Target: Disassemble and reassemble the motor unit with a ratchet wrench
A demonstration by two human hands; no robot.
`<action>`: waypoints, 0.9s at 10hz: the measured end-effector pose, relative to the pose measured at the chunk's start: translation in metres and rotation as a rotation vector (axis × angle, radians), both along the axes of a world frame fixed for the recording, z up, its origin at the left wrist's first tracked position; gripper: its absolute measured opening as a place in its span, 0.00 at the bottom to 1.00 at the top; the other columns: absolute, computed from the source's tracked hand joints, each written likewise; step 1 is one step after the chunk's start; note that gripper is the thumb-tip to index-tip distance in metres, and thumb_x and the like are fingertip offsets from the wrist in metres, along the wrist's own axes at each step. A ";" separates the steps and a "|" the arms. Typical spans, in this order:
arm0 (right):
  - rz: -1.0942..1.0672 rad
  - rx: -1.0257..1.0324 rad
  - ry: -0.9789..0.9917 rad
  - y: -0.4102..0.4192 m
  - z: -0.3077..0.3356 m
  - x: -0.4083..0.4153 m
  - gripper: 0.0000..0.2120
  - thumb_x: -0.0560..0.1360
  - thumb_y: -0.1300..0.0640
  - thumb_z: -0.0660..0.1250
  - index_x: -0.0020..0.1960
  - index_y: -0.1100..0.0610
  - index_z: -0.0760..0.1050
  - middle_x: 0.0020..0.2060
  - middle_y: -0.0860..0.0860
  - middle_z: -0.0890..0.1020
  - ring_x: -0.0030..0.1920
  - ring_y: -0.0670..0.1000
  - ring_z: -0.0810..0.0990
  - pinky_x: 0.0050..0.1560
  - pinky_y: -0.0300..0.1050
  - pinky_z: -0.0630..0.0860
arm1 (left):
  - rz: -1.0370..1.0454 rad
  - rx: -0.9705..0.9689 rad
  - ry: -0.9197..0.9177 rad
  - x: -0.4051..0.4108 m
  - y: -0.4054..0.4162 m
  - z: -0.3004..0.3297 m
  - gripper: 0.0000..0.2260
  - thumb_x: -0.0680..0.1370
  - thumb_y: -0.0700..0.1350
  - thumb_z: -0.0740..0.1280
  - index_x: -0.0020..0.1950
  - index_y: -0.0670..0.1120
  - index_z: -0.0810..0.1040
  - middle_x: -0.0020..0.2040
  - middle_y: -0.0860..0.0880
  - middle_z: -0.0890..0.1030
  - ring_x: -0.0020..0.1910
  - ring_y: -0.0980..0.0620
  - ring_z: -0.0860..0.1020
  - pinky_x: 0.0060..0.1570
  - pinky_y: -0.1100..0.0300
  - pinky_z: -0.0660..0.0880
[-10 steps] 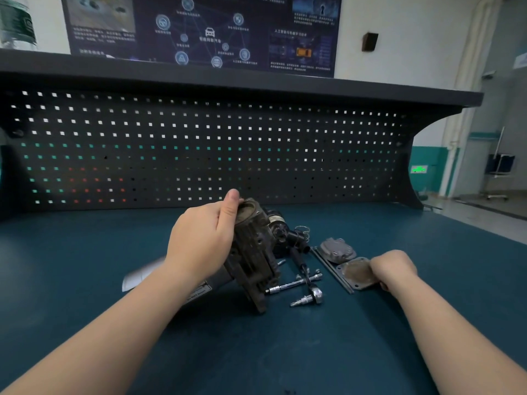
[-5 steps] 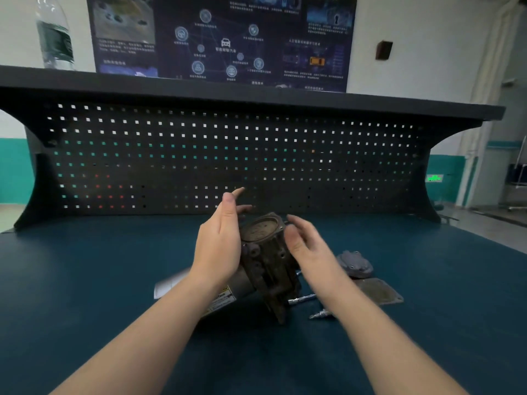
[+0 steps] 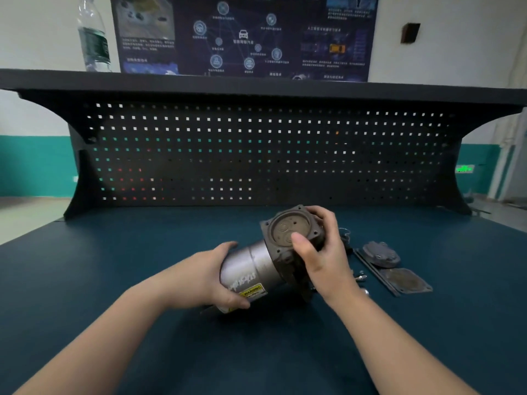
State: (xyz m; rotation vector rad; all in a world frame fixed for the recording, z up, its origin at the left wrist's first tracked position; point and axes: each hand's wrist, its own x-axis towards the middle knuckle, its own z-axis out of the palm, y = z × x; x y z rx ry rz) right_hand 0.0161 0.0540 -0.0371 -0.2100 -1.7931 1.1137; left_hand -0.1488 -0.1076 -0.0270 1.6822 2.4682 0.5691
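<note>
The motor unit (image 3: 256, 266) is a silver cylinder with a yellow warning label and a dark, greasy housing at its far end. It is tilted up off the blue bench, its round open face turned toward me. My left hand (image 3: 211, 276) grips the cylinder's near end. My right hand (image 3: 319, 249) holds the housing, thumb on the open face and fingers curled over its far edge. The ratchet wrench is mostly hidden behind my right hand and wrist.
A domed metal cover (image 3: 380, 253) and a flat plate (image 3: 407, 280) lie to the right on the bench (image 3: 114, 266), beside a thin dark rod (image 3: 373, 270). Small bolts (image 3: 360, 277) lie near my right wrist. A black pegboard (image 3: 256, 155) rises behind, with a water bottle (image 3: 94, 35) on its shelf.
My left hand slid from the housing down to the cylinder's end. My right hand closed round the housing. The motor has been lifted and turned so its open face points toward me.
</note>
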 end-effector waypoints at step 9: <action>0.027 -0.011 -0.514 -0.013 -0.038 0.034 0.33 0.72 0.51 0.74 0.72 0.38 0.64 0.67 0.38 0.71 0.68 0.39 0.68 0.71 0.43 0.64 | 0.134 0.206 0.486 0.000 -0.023 -0.037 0.27 0.76 0.69 0.50 0.74 0.62 0.62 0.75 0.60 0.62 0.75 0.52 0.53 0.71 0.47 0.47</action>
